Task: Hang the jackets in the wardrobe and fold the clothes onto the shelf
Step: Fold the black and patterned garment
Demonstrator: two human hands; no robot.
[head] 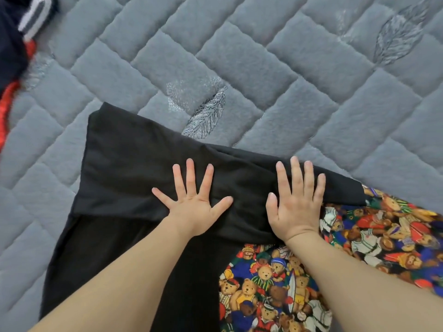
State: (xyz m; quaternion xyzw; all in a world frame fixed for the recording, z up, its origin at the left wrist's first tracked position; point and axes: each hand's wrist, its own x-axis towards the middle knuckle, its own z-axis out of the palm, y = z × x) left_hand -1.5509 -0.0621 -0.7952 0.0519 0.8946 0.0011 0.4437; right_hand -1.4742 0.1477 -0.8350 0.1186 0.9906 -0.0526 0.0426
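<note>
A black garment [124, 164] lies spread on the grey quilted bed cover, with its upper part folded over into a flat band. My left hand [191, 200] lies flat on that fold with fingers spread wide. My right hand [294, 202] presses flat on the fold's right end, fingers straight and close together. Under the black cloth's right side lies a garment printed with colourful teddy bears [275, 283], which also shows to the right of my right wrist.
The grey quilted bed cover [239, 56] with stitched feather motifs fills the view beyond the clothes. A navy, white and red garment [14, 44] lies at the upper left corner.
</note>
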